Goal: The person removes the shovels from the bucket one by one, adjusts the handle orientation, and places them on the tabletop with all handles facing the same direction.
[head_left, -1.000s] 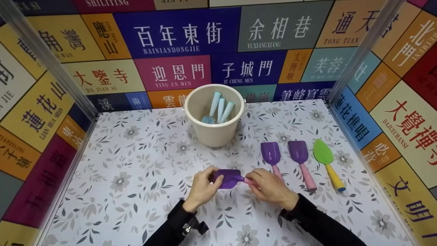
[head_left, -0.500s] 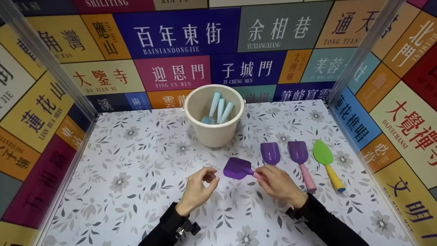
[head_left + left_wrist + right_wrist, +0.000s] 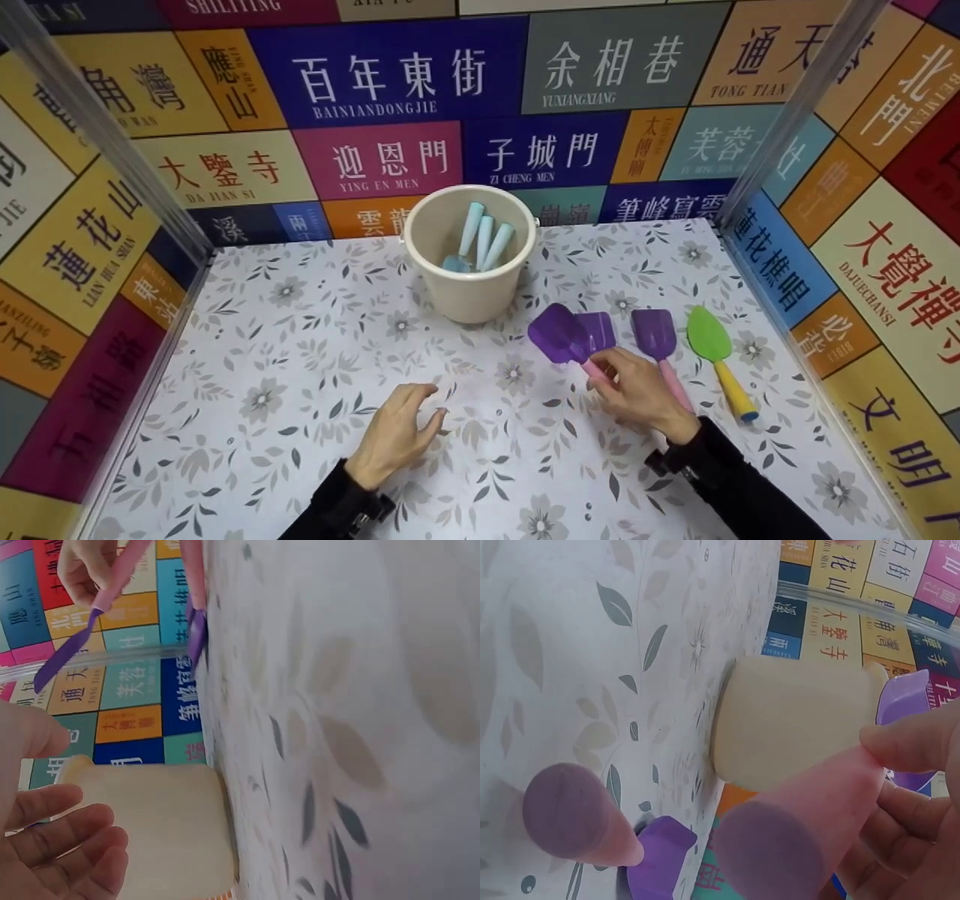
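My right hand (image 3: 637,386) pinches the pink handle of a purple toy shovel (image 3: 555,334), blade pointing up and left. In the right wrist view, that shovel's handle (image 3: 817,810) rises off the table between thumb and fingers. Its blade partly overlaps a second purple shovel (image 3: 600,328) lying on the table, whose handle my hand hides in the head view. To the left, my left hand (image 3: 397,431) is empty, fingers relaxed. A third purple shovel (image 3: 654,334) and a green trowel with a yellow handle (image 3: 709,334) lie to the right.
A cream bucket (image 3: 472,296) stands at the back middle of the table, several pale blue handles (image 3: 487,240) leaning inside it. Printed panels (image 3: 382,67) wall the back and both sides. Floral cloth (image 3: 300,360) covers the tabletop.
The left hand lets go of the shovel's blade and draws back left. My right hand carries the shovel right and away, turning its blade upward, over the second shovel.
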A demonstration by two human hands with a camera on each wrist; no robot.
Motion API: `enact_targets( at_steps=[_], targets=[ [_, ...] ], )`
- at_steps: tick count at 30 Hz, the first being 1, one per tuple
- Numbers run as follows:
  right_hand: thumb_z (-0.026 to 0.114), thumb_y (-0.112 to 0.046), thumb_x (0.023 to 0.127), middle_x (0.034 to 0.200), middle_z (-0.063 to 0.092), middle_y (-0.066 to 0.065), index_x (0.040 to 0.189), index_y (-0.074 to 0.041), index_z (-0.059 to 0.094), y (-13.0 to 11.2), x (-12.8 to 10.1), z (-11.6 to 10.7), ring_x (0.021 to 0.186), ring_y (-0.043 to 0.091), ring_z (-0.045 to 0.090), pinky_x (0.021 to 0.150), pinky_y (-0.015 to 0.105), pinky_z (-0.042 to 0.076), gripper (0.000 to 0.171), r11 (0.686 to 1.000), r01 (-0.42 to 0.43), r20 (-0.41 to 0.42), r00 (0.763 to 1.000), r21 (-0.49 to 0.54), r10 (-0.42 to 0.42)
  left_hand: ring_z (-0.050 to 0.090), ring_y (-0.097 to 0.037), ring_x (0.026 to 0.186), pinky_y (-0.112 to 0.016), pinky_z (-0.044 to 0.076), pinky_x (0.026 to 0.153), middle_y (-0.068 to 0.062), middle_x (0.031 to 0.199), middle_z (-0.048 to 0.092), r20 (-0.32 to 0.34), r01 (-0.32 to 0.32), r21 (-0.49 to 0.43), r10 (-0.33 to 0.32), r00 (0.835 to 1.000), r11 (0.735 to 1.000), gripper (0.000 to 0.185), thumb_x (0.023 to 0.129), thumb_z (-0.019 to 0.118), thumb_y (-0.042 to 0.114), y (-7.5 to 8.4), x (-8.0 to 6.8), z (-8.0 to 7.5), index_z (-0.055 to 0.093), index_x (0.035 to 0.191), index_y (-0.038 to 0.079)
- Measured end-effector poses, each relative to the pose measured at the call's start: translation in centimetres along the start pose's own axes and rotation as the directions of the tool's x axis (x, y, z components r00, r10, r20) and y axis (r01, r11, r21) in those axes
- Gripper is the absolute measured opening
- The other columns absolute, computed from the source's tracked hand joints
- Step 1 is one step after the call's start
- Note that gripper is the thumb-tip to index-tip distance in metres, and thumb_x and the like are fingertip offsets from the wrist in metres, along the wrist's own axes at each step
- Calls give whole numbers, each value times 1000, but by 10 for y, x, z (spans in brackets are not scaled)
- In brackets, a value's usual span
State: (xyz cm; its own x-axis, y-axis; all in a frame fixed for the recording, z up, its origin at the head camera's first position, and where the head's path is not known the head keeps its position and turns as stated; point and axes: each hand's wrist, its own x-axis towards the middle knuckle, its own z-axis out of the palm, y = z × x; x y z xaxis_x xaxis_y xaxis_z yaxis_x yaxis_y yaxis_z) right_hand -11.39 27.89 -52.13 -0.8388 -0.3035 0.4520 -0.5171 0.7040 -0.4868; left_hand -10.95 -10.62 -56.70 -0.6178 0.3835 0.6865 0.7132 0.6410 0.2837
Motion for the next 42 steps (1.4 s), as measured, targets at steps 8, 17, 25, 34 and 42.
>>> enact_targets(
  at_steps=[8,17,25,34,42],
  targets=[
    [74,-8,90,92,75,9,108,3,73,1,10,-4,76,18,69,70,28,59,21,963,-256,139,960,82,244,68,-24,88,-34,61,74,-11,101,72,17,54,39,-55,998,998,37,77,86,6,-8,-13,-11,70,110,-1],
    [72,-14,93,101,75,19,117,9,69,2,28,9,88,25,69,81,40,61,33,862,-494,276,849,115,450,68,-24,87,-34,61,73,-10,99,72,1,60,48,-60,998,997,37,77,85,6,-12,-21,-11,70,111,1],
    [72,-14,93,99,72,16,115,7,69,0,40,37,80,18,66,69,25,56,30,710,-675,371,723,199,583,68,-23,89,-33,61,73,-9,99,72,43,76,61,-79,996,995,34,80,85,12,-14,-22,-14,71,110,2],
    [73,-15,92,99,71,13,112,4,70,-2,40,68,78,16,64,65,22,54,27,648,-750,425,633,131,647,68,-22,88,-31,61,72,-10,99,72,85,114,46,-118,989,992,33,82,85,11,-13,-26,-16,71,110,2],
    [73,-17,93,93,73,8,102,-1,75,-1,40,82,76,14,62,71,26,51,19,634,-767,458,600,97,656,67,-22,89,-27,61,70,-10,99,71,113,138,20,-140,984,990,33,83,84,8,-12,-27,-17,70,111,1]
  ],
)
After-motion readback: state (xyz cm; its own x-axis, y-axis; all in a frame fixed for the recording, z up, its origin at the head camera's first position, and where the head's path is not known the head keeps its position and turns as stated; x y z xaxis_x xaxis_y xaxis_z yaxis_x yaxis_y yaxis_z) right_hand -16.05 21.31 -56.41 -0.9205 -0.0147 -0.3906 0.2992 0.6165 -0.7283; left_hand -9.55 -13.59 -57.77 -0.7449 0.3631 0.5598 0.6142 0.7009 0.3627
